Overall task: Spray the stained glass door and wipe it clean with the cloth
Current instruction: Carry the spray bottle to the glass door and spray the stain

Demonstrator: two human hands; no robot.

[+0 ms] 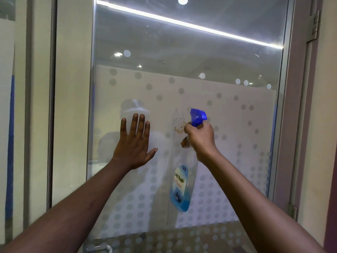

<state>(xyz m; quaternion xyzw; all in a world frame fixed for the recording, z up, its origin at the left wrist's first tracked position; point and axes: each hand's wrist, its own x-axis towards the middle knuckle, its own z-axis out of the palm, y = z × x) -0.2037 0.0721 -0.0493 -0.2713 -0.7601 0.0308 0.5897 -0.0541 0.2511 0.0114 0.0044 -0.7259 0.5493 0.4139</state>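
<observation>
Two bare hands faced the glass door (182, 52) as I watched remotely: the left hand (134, 143) lay flat, fingers spread, empty; the right hand (199, 137) gripped the spray bottle (182, 183) beside a brown stain (179, 127).

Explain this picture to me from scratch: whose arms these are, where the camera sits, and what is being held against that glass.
There is no machine here: these are a person's two bare arms, seen from one wide-angle camera worn on their head, looking forward at a glass door in a metal frame. The lower glass carries a frosted pattern of dots, and ceiling lights reflect in the upper part. The left hand is open, fingers spread, palm towards the glass as if bracing on it. The right hand grips the neck of a clear spray bottle holding blue liquid, its blue trigger head pointing at a brown stain on the glass. No cloth is in view.
</observation>
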